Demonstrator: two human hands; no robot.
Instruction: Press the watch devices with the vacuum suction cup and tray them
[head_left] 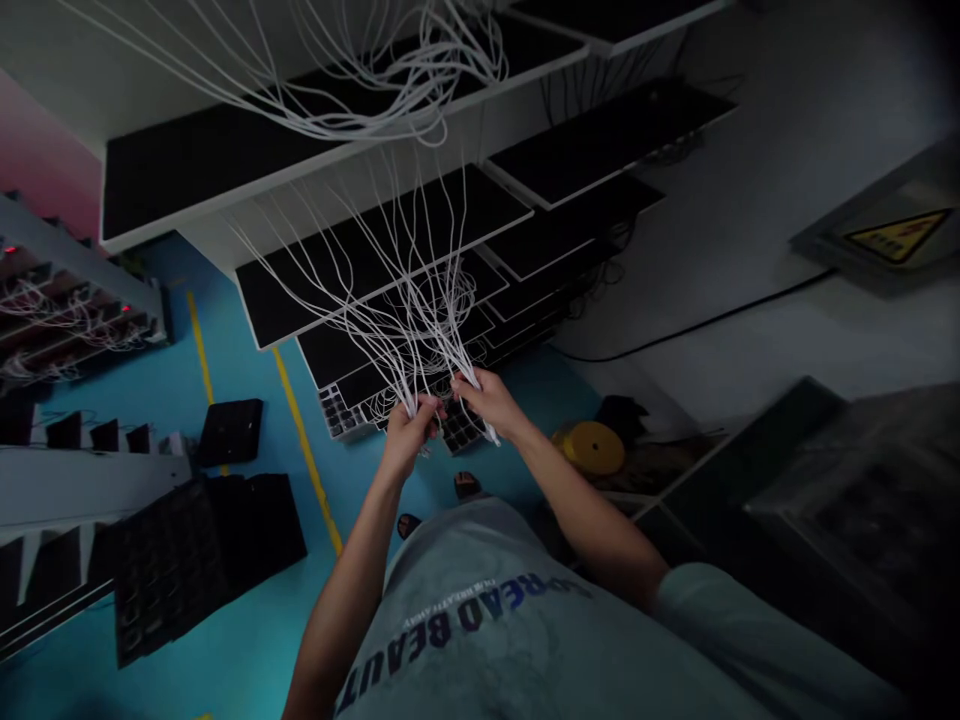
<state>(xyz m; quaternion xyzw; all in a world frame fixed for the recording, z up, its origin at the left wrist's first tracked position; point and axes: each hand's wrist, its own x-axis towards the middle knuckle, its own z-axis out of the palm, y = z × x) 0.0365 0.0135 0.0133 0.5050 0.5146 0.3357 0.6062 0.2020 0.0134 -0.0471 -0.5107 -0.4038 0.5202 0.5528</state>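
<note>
My left hand (409,435) and my right hand (487,400) are close together, and each grips strands of a bundle of thin white cables (427,340). The cables fan out away from my hands across flat black panels on white shelving (375,270). More loose white cable lies tangled on a higher panel (390,110). Just beyond my hands sits a stack of black modules with gridded ends (337,412), partly hidden by the cables.
A yellow spool (592,448) lies on the blue floor (240,610) right of my arm, near a yellow floor line (304,470). Black modules (202,560) are stacked at left, beside a wired rack with red lights (67,310). A yellow warning sign (896,236) is at right.
</note>
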